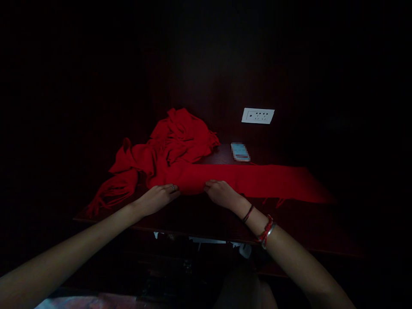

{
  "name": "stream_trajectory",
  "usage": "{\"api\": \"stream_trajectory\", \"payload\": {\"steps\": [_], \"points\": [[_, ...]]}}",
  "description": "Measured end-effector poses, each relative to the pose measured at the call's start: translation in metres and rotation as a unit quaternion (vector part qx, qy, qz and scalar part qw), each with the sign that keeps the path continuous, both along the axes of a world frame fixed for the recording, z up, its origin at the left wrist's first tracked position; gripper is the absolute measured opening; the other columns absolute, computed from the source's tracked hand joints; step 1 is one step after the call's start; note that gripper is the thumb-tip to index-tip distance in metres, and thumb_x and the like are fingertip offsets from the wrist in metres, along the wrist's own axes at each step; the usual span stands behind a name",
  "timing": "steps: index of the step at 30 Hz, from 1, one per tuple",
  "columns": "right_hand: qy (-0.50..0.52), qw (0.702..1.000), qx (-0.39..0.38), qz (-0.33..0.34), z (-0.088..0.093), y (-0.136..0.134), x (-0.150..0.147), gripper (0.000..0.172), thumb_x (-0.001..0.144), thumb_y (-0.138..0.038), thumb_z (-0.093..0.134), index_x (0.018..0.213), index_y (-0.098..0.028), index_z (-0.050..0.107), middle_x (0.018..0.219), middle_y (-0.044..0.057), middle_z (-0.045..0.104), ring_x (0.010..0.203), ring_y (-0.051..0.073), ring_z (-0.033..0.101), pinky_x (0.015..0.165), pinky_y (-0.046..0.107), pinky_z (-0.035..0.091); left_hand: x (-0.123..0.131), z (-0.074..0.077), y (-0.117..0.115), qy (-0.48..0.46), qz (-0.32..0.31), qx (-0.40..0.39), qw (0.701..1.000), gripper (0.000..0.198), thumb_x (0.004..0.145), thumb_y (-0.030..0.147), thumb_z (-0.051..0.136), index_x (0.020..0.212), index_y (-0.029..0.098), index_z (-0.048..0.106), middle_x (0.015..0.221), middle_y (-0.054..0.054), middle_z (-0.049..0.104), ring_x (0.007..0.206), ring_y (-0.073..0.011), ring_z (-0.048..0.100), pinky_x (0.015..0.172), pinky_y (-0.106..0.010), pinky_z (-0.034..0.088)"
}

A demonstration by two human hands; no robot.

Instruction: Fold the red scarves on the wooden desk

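Note:
A red fringed scarf (267, 182) lies across a dark wooden desk, its right part flat in a long folded strip. Toward the left and back, more red fringed cloth (183, 135) is heaped in loose folds; whether it is all one piece I cannot tell. My left hand (161, 197), with a ring on one finger, pinches the strip's near edge. A short way to the right, my right hand (222, 192) has its fingers closed on the same edge. Several bracelets circle my right wrist. The fingertips of both hands are partly hidden against the cloth.
Behind the strip lies a small pale rectangular item (240, 152), blurred out. A white wall socket (258, 116) is set in the dark panel at the back. The desk's front edge (206, 237) runs below my hands, with pale objects on a dim level underneath.

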State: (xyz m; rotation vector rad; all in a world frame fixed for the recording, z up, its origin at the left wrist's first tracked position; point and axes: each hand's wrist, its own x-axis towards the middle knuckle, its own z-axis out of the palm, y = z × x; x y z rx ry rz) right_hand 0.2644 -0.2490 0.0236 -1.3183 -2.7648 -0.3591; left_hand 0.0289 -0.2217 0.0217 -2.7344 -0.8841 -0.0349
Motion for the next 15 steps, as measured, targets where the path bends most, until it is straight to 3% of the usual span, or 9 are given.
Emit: {"api": "stream_trajectory", "payload": {"steps": [4, 8, 11, 13, 15], "points": [[-0.007, 0.997, 0.005, -0.075, -0.009, -0.027, 0.022, 0.023, 0.077, -0.007, 0.038, 0.091, -0.011, 0.055, 0.087, 0.012, 0.056, 0.081, 0.02, 0.052, 0.067, 0.029, 0.042, 0.0, 0.002, 0.004, 0.0, 0.013, -0.024, 1.0, 0.034, 0.079, 0.012, 0.029, 0.101, 0.024, 0.051, 0.099, -0.004, 0.054, 0.087, -0.0149, 0.052, 0.068, -0.023, 0.04], [0.009, 0.994, -0.019, -0.108, -0.01, -0.044, 0.046, 0.033, 0.078, -0.006, 0.034, 0.107, -0.01, 0.049, 0.107, 0.013, 0.052, 0.097, 0.019, 0.048, 0.082, 0.03, 0.038, 0.006, 0.009, 0.01, 0.038, 0.036, -0.05, 0.997, 0.035, 0.074, 0.009, 0.034, 0.102, 0.022, 0.051, 0.1, -0.006, 0.052, 0.079, -0.0175, 0.054, 0.06, -0.025, 0.041], [0.063, 0.993, -0.027, -0.097, -0.001, -0.045, 0.059, 0.036, 0.083, -0.015, 0.028, 0.116, -0.015, 0.042, 0.119, 0.008, 0.045, 0.111, 0.017, 0.037, 0.095, 0.035, 0.025, 0.036, 0.017, 0.012, -0.004, 0.012, -0.09, 0.996, 0.024, 0.078, 0.024, 0.038, 0.096, 0.019, 0.053, 0.097, -0.006, 0.053, 0.081, -0.017, 0.053, 0.067, -0.026, 0.042], [0.106, 0.986, -0.022, -0.129, 0.004, -0.042, 0.068, 0.038, 0.085, -0.027, 0.024, 0.122, -0.021, 0.035, 0.126, 0.005, 0.036, 0.118, 0.018, 0.026, 0.097, 0.041, 0.018, 0.066, 0.015, 0.012, -0.091, -0.002, -0.08, 0.993, 0.033, 0.082, 0.035, 0.031, 0.103, 0.018, 0.049, 0.108, -0.007, 0.048, 0.096, -0.0177, 0.047, 0.081, -0.029, 0.037], [0.123, 0.973, -0.042, -0.191, 0.004, -0.037, 0.078, 0.044, 0.085, -0.039, 0.021, 0.127, -0.026, 0.024, 0.133, 0.003, 0.024, 0.122, 0.021, 0.016, 0.095, 0.048, 0.016, 0.093, 0.005, 0.014, -0.148, 0.03, -0.06, 0.987, 0.044, 0.082, 0.043, 0.026, 0.117, 0.018, 0.038, 0.126, -0.009, 0.033, 0.113, -0.0211, 0.032, 0.091, -0.035, 0.028]]}}
